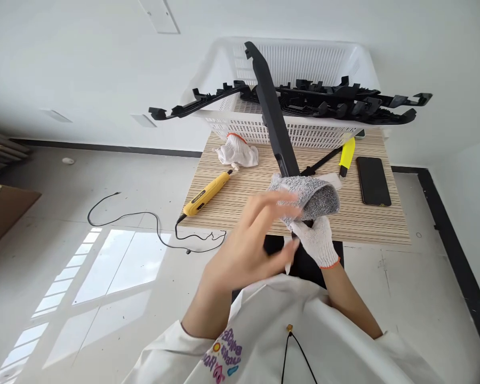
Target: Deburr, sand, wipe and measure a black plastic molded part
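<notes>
A long black plastic trim piece (pixel 274 114) slants up from the table edge to over the basket. Around its lower part is draped a folded grey cloth (pixel 320 200). My right hand (pixel 316 240), in a white knit glove with an orange cuff, is closed on the trim piece's lower end, just beneath the cloth. Bare and slightly blurred, my left hand (pixel 250 240) is open beside the cloth, thumb and fingers apart. Its fingertips overlap the cloth in view; whether they touch it I cannot tell.
A white basket (pixel 256 127) holding several black plastic parts (pixel 328 101) stands at the table's back. On the striped table (pixel 240 197) lie a yellow corded tool (pixel 208 193), a white glove (pixel 238 152), a yellow utility knife (pixel 346 154) and a black phone (pixel 373 181). A black cable (pixel 158 226) trails across the floor.
</notes>
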Demonstrator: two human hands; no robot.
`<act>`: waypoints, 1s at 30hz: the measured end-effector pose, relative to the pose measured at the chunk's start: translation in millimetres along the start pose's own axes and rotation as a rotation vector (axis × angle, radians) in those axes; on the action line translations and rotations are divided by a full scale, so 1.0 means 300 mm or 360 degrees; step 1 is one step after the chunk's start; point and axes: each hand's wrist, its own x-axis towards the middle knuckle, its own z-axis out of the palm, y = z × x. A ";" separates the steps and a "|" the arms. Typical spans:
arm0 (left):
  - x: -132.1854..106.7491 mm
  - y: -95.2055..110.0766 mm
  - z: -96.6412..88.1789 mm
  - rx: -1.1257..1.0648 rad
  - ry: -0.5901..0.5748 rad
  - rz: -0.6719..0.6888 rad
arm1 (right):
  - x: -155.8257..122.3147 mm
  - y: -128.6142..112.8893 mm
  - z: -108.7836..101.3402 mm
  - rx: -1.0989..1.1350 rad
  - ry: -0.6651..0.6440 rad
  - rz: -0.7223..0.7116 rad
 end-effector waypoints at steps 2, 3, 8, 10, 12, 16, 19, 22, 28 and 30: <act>0.036 -0.093 0.048 0.0208 0.0063 -0.0119 | 0.002 0.000 0.004 0.0040 0.0014 -0.0002; 0.045 -0.134 0.074 0.0234 0.0049 -0.0130 | 0.002 0.000 0.006 0.0060 0.0040 -0.0020; 0.069 -0.250 0.086 0.0314 0.0227 -0.0222 | -0.004 -0.004 0.006 0.0207 0.0051 0.0124; 0.091 -0.261 0.016 0.0448 0.0611 -0.0423 | -0.010 -0.008 0.005 0.0289 0.0017 0.0207; 0.112 -0.253 -0.065 0.0588 0.1108 -0.0505 | -0.016 -0.010 0.006 0.0311 0.0000 0.0223; 0.116 -0.178 -0.123 0.0760 0.1534 -0.0004 | -0.014 0.002 0.016 0.0295 -0.0022 0.0218; 0.086 -0.116 -0.035 0.0551 0.0703 0.0452 | 0.007 0.020 0.024 0.0236 0.0032 0.0089; 0.062 -0.130 0.096 0.0387 -0.0129 0.0383 | 0.025 0.025 0.021 0.0196 0.0095 -0.0016; 0.183 -0.332 0.163 0.0300 -0.0062 0.0002 | -0.017 -0.032 -0.004 0.0061 -0.0039 0.0110; 0.277 -0.386 0.122 0.0330 0.0171 -0.0215 | -0.031 -0.050 -0.006 0.0070 -0.0056 0.0157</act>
